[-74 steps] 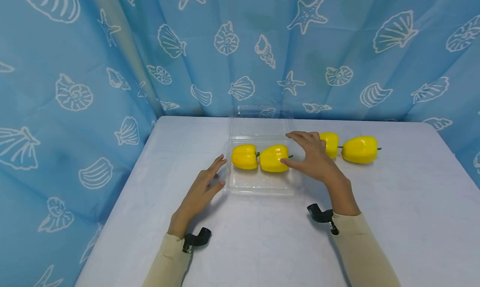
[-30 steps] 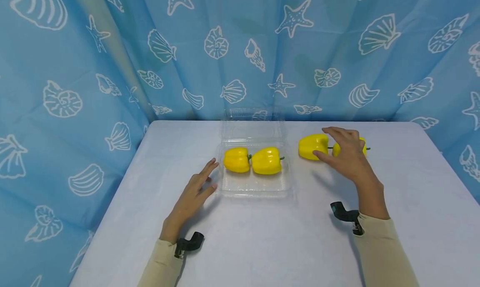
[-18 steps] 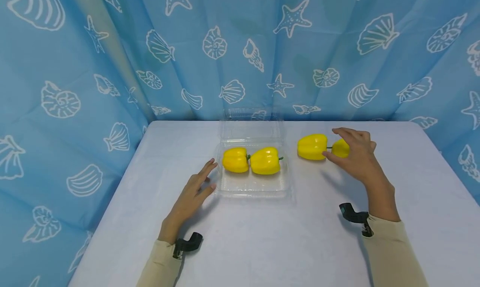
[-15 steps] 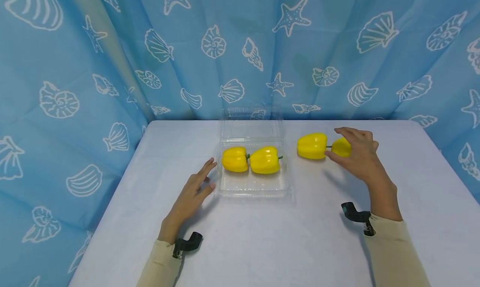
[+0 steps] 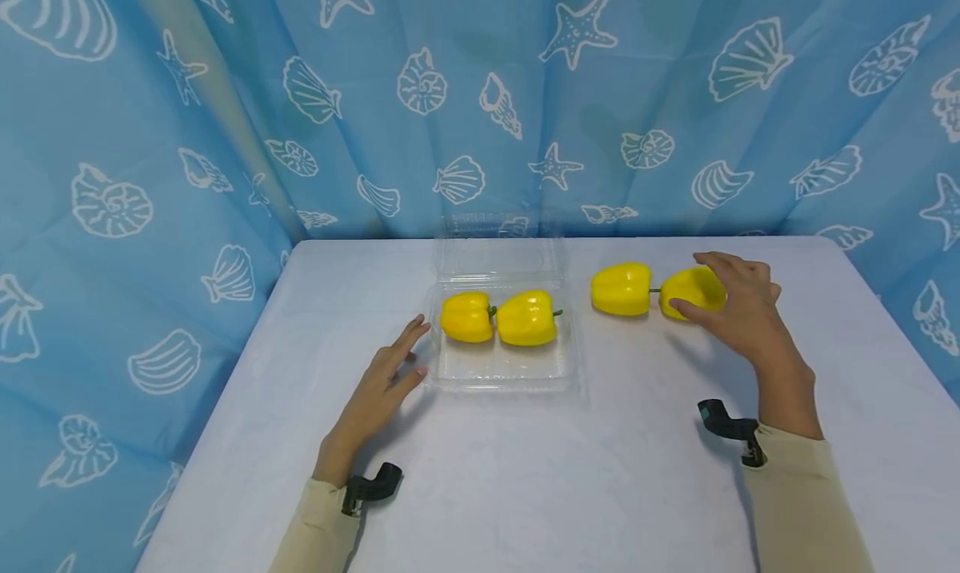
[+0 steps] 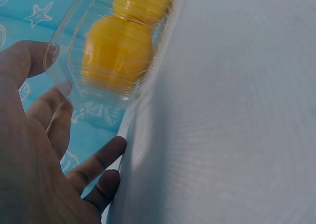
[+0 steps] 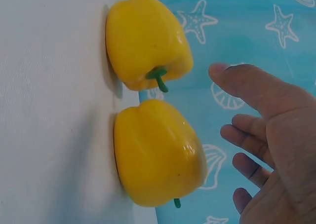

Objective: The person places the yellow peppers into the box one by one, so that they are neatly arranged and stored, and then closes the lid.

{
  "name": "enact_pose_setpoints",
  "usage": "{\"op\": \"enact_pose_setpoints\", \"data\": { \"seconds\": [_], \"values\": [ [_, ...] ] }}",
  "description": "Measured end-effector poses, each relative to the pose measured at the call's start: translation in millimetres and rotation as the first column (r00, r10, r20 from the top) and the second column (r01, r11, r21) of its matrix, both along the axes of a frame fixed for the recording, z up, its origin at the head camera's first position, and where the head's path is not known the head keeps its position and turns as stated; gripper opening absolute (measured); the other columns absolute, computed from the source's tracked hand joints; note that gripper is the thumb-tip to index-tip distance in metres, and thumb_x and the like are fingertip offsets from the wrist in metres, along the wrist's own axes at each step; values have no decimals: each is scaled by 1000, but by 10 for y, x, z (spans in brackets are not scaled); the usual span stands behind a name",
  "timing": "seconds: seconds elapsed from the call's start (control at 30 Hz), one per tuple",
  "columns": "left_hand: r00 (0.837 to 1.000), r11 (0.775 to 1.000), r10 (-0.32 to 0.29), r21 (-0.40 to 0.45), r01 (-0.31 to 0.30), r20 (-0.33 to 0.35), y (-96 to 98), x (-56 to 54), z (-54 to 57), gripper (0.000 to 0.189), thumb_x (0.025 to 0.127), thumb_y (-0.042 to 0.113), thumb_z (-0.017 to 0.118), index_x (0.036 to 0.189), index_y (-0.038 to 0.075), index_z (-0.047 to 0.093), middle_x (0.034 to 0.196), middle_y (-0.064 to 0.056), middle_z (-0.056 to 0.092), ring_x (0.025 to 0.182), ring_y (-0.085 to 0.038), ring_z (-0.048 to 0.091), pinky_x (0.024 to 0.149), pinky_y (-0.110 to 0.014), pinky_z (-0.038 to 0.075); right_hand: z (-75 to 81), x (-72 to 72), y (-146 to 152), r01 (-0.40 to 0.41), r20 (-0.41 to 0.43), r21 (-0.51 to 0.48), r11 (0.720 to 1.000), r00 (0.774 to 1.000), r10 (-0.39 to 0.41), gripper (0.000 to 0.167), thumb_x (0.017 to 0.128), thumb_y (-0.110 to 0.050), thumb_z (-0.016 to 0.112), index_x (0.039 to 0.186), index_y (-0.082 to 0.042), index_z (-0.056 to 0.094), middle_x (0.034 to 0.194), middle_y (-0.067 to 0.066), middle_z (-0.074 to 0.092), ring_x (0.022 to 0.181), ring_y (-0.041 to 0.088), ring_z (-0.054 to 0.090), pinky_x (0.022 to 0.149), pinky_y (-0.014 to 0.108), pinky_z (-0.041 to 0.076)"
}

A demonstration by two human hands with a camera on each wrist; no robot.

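Observation:
Two yellow bell peppers, one on the left (image 5: 467, 317) and one on the right (image 5: 527, 318), lie in a clear plastic clamshell box (image 5: 510, 371) with its lid raised. My left hand (image 5: 377, 390) rests at the box's left edge, fingers extended; in the left wrist view the thumb (image 6: 42, 56) meets the clear rim. To the right of the box, two more yellow bell peppers, a nearer-left one (image 5: 621, 290) and a farther-right one (image 5: 693, 293), lie on the table. My right hand (image 5: 742, 311) hovers around the far-right pepper, fingers spread; the right wrist view shows a gap between them.
A white-covered table (image 5: 555, 481) holds everything. Behind it and along its left side hangs a blue curtain (image 5: 420, 140) with shell prints. The raised clear lid (image 5: 498, 256) stands near the table's back edge.
My right hand has moved right from the box, past the first loose pepper, to the far-right one. My left hand has stayed at the box. The head view has shifted slightly.

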State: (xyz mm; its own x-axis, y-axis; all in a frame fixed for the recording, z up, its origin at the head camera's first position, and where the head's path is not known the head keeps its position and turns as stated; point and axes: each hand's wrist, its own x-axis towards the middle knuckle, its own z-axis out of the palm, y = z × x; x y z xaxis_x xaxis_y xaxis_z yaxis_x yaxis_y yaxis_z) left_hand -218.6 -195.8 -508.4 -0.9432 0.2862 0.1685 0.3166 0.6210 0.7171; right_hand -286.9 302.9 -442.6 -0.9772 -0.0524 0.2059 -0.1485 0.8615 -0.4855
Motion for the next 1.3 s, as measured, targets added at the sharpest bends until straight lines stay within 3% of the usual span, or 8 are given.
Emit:
{"op": "enact_pose_setpoints", "data": {
  "seconds": [0.87, 1.3],
  "values": [
    [1000, 1000, -5, 13, 5, -2, -19, 12, 4, 59, 104, 30, 52, 158, 34, 29, 163, 19, 19, 114, -19, 48, 89, -46, 39, -166, -67, 175, 47, 53, 9, 999, 997, -47, 90, 87, -41, 76, 155, -6, 31, 157, 25, 25, 130, 51, 19, 89, 66, 17],
    [1000, 1000, -9, 4, 9, -8, -17, -8, -8, 59, 104, 30, 53, 158, 37, 29, 163, 20, 18, 113, -17, 48, 87, -43, 39, -243, -86, 246, 59, 74, -5, 998, 996, -58, 90, 87, -32, 78, 156, -5, 29, 159, 24, 23, 129, 50, 17, 89, 67, 16]
  ]
}}
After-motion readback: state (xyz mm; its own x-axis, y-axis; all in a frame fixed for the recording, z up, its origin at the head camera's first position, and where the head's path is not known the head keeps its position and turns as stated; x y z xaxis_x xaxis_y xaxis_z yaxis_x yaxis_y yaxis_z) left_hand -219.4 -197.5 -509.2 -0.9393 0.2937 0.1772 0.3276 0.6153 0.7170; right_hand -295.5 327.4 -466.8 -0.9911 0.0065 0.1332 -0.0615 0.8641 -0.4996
